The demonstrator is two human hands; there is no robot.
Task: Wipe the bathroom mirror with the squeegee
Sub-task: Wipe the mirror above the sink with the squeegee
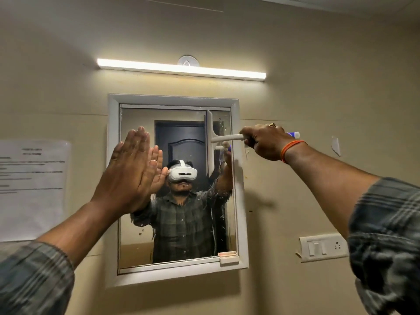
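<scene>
A white-framed mirror (113, 178) hangs on the beige wall. My right hand (266, 142) is closed around the handle of a white squeegee (210, 142), whose blade stands vertical against the upper right part of the glass. The handle's blue end sticks out behind my fist. My left hand (129, 171) is flat, fingers together and pointing up, its palm at the left half of the glass; whether it touches I cannot tell. Water drops and streaks show on the right and lower glass. A person's reflection fills the mirror.
A lit tube light (181, 69) runs above the mirror. A paper notice (31, 189) is stuck on the wall at left. A switch and socket plate (322, 247) sits at lower right. A small pink tray (228, 256) rests on the frame's bottom right corner.
</scene>
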